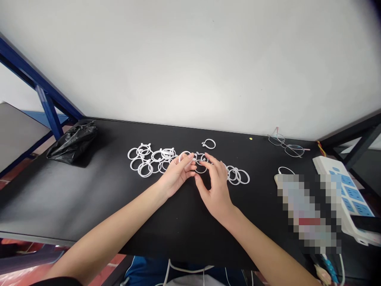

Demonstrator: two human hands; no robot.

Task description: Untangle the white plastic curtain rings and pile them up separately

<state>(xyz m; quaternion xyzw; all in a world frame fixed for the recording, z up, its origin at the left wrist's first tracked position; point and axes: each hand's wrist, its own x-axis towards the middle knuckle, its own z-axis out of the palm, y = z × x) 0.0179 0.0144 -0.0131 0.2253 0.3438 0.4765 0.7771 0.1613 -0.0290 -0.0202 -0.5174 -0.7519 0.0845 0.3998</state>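
Observation:
Both hands meet at the middle of a black table (89, 198). My left hand (177, 173) has its fingers curled round a white plastic ring (185, 155). My right hand (214, 183) pinches another white ring (201, 163) right beside it, and the two rings touch or overlap between the fingertips. A heap of several white rings (150, 159) lies just left of my left hand. A smaller cluster of white rings (237, 175) lies just right of my right hand. One single ring (208, 143) lies farther back.
A crumpled black plastic bag (73, 142) lies at the table's back left. Wire-framed glasses (286, 145) rest at the back right by the white wall. A white and blue power strip (347, 194) and a blurred object (306, 214) sit at the right. Blue metal struts (44, 95) stand at the left.

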